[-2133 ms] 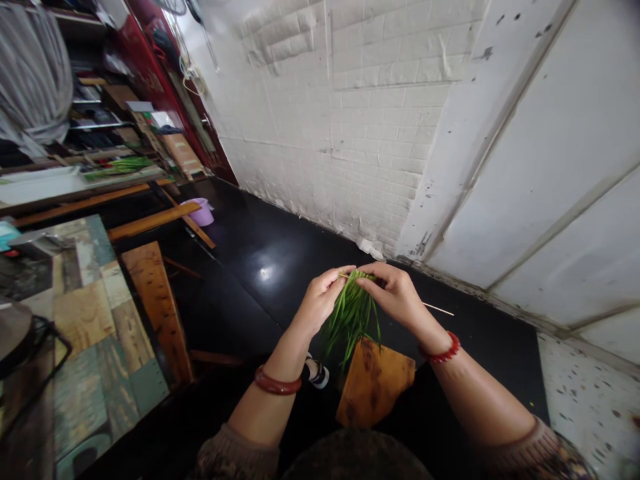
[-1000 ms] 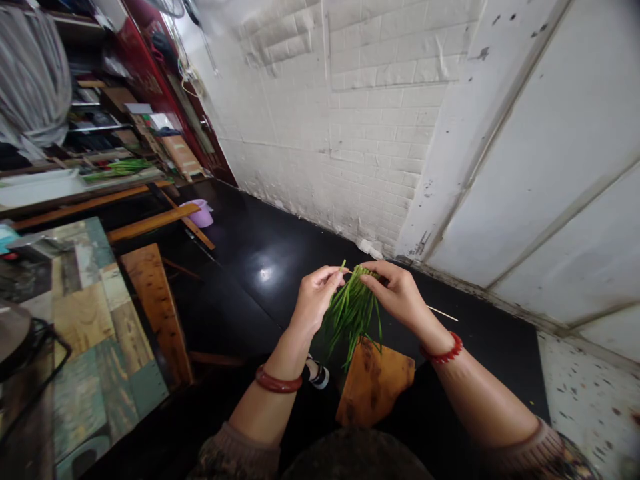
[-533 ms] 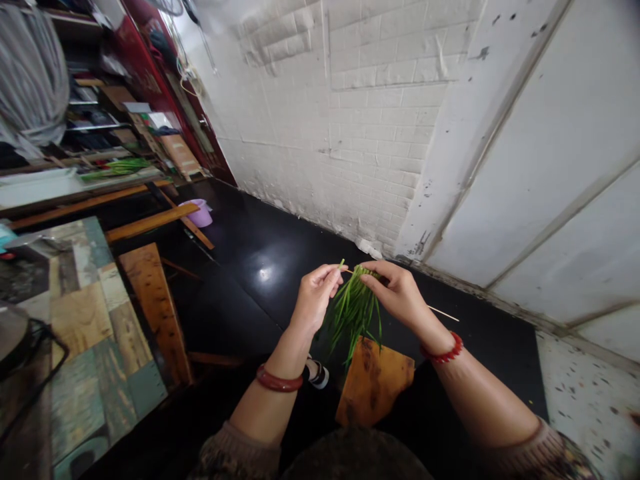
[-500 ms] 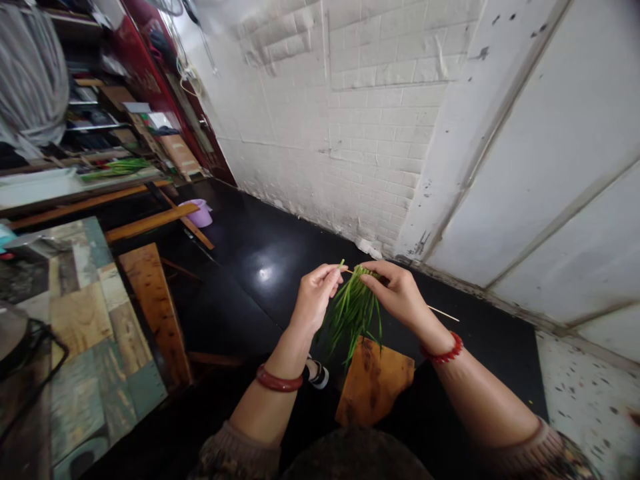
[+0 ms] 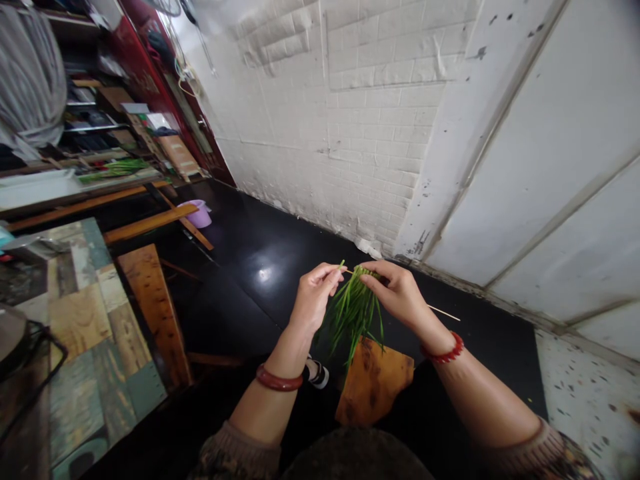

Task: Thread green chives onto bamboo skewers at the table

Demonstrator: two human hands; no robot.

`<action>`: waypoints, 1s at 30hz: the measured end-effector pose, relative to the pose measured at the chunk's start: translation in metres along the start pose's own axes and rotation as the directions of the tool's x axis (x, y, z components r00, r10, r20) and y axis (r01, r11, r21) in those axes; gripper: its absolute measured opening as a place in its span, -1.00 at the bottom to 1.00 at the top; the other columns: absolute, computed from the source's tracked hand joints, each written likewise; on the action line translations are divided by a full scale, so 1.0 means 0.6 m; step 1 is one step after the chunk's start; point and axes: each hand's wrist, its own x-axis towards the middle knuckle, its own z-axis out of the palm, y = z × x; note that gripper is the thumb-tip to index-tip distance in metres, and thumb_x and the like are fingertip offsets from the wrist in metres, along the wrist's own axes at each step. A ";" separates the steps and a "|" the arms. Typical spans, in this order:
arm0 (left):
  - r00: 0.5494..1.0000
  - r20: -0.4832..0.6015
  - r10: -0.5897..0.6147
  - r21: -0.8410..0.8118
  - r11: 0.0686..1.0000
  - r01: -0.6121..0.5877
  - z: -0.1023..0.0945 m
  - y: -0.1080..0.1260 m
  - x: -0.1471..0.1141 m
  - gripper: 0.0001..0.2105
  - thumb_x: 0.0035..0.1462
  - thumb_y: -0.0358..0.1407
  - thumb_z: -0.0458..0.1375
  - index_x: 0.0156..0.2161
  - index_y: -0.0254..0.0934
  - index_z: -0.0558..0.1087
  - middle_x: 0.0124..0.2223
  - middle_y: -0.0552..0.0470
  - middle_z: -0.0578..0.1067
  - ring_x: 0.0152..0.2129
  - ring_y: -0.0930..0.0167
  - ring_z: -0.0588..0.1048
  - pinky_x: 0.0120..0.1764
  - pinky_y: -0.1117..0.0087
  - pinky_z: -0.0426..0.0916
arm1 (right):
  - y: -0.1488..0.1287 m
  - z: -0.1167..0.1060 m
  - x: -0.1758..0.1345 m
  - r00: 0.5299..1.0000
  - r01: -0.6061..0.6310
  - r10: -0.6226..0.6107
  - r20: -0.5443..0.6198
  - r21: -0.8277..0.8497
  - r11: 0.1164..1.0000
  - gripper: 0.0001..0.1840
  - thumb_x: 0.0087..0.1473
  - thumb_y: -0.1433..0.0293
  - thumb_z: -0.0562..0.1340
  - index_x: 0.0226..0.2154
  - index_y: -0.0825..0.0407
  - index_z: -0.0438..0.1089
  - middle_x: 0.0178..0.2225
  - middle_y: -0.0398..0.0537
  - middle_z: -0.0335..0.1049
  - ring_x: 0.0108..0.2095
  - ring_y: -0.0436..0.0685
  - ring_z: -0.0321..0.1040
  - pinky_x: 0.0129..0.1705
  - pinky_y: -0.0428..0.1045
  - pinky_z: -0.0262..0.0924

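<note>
Long green leaves that look like chives hang in a bunch from a thin wooden skewer. My right hand is closed around the skewer and the top of the bunch, and the skewer's far end sticks out behind its wrist. At the skewer's other end, my left hand pinches a single green stalk, its cut end poking up above the fingertips. The skewer's tip meets this stalk; whether it has pierced it cannot be made out.
Below the leaves is an orange-brown wooden board. To the left stands a patchwork-topped table beside wooden planks. A purple bucket sits on the dark floor. Further back, more greens lie near a white tub. A white wall rises ahead.
Both hands keep almost the same place and grip. The hanging leaves sway very slightly, and the view shifts a little.
</note>
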 end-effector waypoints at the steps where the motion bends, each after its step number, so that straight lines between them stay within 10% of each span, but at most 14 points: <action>1: 1.000 0.000 0.003 0.005 1.000 -0.003 0.001 0.001 0.000 -0.85 0.10 -0.24 0.24 -0.29 -0.27 0.59 -0.34 0.02 0.47 -0.54 0.56 0.28 -0.50 0.50 0.13 | 0.000 -0.001 -0.001 1.000 0.003 -0.003 0.000 -0.003 1.000 -0.80 0.17 0.35 0.19 -0.21 -0.03 0.52 -0.22 -0.04 0.54 -0.22 0.12 0.46 -0.16 0.01 0.31; 30: 0.999 -0.013 0.040 0.057 0.998 -0.039 0.009 0.009 -0.004 -0.90 0.04 -0.28 0.27 -0.35 -0.25 0.59 -0.33 0.02 0.50 -0.43 0.49 0.38 -0.40 0.48 0.21 | -0.004 -0.004 -0.010 1.000 0.006 -0.006 -0.019 -0.002 1.000 -0.80 0.18 0.35 0.18 -0.22 -0.03 0.52 -0.25 -0.05 0.54 -0.25 0.13 0.46 -0.20 0.00 0.31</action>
